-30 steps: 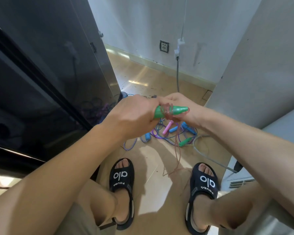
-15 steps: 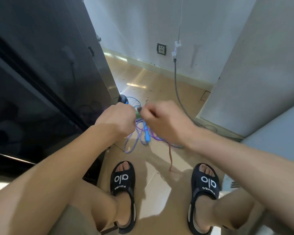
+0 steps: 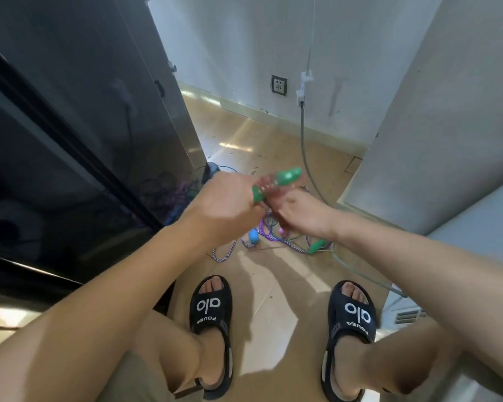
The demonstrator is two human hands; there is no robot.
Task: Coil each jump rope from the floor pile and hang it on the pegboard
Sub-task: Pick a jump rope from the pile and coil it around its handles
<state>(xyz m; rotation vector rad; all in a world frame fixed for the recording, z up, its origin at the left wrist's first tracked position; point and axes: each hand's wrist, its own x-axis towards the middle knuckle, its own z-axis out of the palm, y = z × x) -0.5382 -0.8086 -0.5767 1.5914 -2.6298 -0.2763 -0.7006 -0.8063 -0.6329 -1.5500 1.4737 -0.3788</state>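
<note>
I am watching the green handles (image 3: 288, 176) of a jump rope being held up in front of the body, above the floor (image 3: 273, 300), with a blurred, clear pinkish cord (image 3: 269, 185) bunched around them. The left hand (image 3: 227, 204) is gripping the lower end of the handles, its fingers curled round them. The right hand (image 3: 299, 211) is sitting just beside it, touching the bundle from the right; its fingers are bent at the cord, but motion blur is keeping me from telling whether they are actually pinching it. Below and beyond the hands, the pile of ropes (image 3: 273, 236) is lying on the floor: a purple-and-white braided rope (image 3: 224, 253) is looping toward the left foot, a blue handle (image 3: 253, 237) is lying near the middle, and another green handle (image 3: 317, 245) is showing at the right edge of the pile. Two black sandals (image 3: 211, 311) are standing on the floor, nearer the camera than the pile. A dark cabinet (image 3: 70, 126) is filling the left side, a grey hose (image 3: 305, 152) is hanging down the far wall, and a wall socket (image 3: 278, 85) is sitting to its left.
</note>
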